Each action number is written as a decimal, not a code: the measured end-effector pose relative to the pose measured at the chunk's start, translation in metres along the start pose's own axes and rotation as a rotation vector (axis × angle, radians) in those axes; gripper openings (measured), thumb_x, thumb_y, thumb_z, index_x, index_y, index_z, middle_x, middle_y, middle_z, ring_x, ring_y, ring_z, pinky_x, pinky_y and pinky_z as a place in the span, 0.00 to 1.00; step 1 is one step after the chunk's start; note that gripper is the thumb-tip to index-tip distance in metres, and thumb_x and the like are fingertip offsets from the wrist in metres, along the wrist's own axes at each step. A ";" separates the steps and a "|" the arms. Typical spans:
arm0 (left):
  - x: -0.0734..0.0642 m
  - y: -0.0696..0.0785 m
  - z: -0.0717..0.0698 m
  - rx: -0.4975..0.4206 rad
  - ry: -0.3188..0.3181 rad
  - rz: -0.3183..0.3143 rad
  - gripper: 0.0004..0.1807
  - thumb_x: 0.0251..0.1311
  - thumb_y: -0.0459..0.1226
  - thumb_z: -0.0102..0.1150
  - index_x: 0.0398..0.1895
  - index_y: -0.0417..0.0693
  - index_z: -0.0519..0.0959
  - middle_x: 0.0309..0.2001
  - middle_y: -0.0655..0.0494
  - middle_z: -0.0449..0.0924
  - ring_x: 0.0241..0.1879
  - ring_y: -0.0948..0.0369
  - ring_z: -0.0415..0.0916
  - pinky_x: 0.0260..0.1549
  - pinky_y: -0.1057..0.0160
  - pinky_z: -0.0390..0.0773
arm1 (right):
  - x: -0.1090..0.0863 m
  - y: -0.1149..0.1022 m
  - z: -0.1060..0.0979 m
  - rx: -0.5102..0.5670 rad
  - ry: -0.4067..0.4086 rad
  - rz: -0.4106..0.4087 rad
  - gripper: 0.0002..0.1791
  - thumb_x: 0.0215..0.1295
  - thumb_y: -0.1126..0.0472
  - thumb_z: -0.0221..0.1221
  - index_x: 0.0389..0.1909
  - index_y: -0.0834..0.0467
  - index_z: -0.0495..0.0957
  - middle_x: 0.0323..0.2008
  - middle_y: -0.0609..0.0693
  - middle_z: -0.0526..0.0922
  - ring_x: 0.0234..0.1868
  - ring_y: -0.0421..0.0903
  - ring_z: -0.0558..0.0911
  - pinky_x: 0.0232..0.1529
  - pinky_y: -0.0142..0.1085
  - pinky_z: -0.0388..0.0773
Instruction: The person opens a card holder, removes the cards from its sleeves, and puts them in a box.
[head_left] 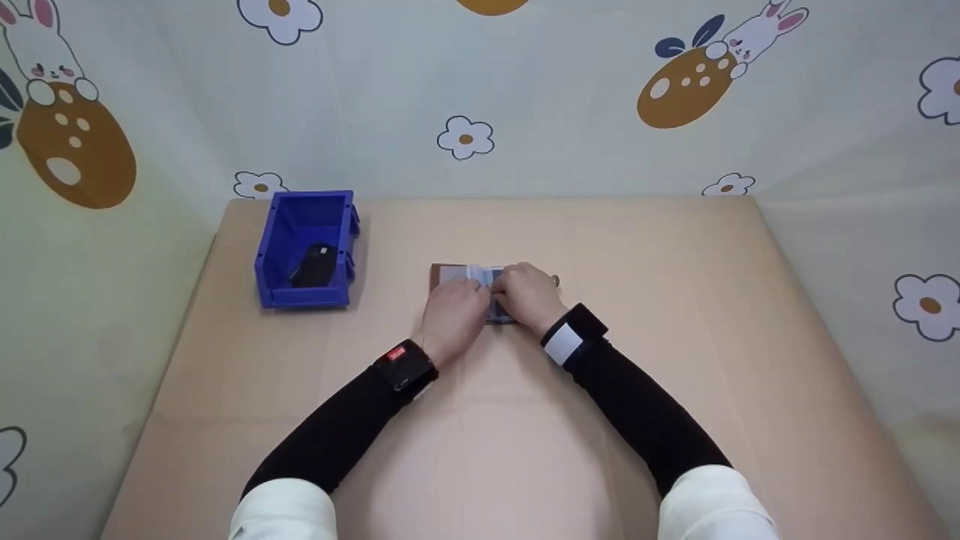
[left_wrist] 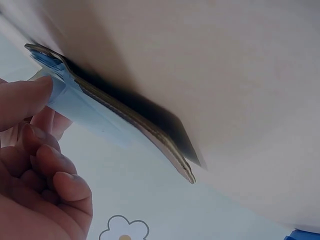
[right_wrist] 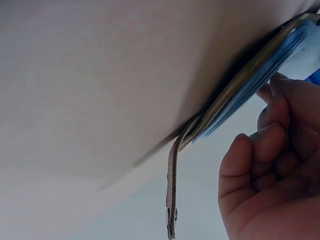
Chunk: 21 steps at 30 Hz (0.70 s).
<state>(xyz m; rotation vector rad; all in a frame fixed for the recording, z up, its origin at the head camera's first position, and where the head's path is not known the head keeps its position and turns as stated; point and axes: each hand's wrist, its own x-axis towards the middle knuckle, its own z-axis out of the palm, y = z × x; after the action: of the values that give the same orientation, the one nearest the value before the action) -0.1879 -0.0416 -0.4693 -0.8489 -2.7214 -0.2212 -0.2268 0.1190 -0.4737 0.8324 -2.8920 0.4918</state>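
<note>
A brown card holder [head_left: 436,277] lies spread on the table, its clear plastic sleeves [head_left: 480,274] standing up around the middle. My left hand [head_left: 454,315] pinches a bluish clear sleeve [left_wrist: 95,115] between thumb and fingers in the left wrist view, the other fingers curled below. Close beside it, my right hand [head_left: 531,296] has its thumb and forefinger together at the stacked sleeves [right_wrist: 245,90], the remaining fingers curled in. A closure strap [right_wrist: 171,195] juts from the holder's right side in the right wrist view. Both hands hide much of the holder from above.
A blue plastic bin [head_left: 306,298] stands at the back left of the table [head_left: 637,255], with a black item [head_left: 317,266] inside. Patterned cloth walls [head_left: 570,127] rise behind and along both sides.
</note>
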 end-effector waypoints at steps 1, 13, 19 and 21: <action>0.000 0.000 0.000 0.001 -0.002 -0.001 0.02 0.61 0.30 0.59 0.31 0.41 0.80 0.29 0.50 0.79 0.28 0.53 0.77 0.29 0.54 0.76 | 0.000 0.000 0.000 -0.001 -0.001 0.000 0.05 0.59 0.63 0.67 0.26 0.54 0.88 0.29 0.51 0.84 0.36 0.51 0.81 0.39 0.44 0.78; -0.001 0.002 -0.001 0.003 0.022 -0.008 0.04 0.62 0.30 0.58 0.29 0.41 0.79 0.29 0.50 0.79 0.28 0.54 0.77 0.27 0.56 0.76 | -0.001 0.004 -0.003 -0.018 0.039 -0.019 0.03 0.59 0.63 0.68 0.31 0.53 0.90 0.29 0.52 0.83 0.35 0.52 0.81 0.38 0.45 0.78; -0.002 0.003 0.001 0.009 0.039 -0.005 0.06 0.63 0.31 0.58 0.28 0.40 0.80 0.28 0.50 0.79 0.28 0.54 0.77 0.25 0.56 0.75 | -0.002 0.006 -0.008 -0.032 0.077 -0.047 0.05 0.61 0.66 0.66 0.30 0.55 0.89 0.27 0.53 0.81 0.33 0.52 0.80 0.37 0.43 0.77; -0.002 0.003 0.000 0.006 0.027 -0.008 0.05 0.62 0.31 0.59 0.29 0.40 0.81 0.28 0.50 0.79 0.29 0.54 0.76 0.26 0.56 0.75 | -0.002 0.006 -0.012 -0.027 0.088 -0.053 0.05 0.62 0.65 0.65 0.31 0.55 0.90 0.26 0.53 0.81 0.33 0.51 0.80 0.36 0.43 0.77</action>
<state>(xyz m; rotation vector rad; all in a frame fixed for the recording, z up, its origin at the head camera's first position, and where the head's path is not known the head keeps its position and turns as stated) -0.1850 -0.0403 -0.4701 -0.8279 -2.6998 -0.2239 -0.2280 0.1290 -0.4649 0.8580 -2.7829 0.4706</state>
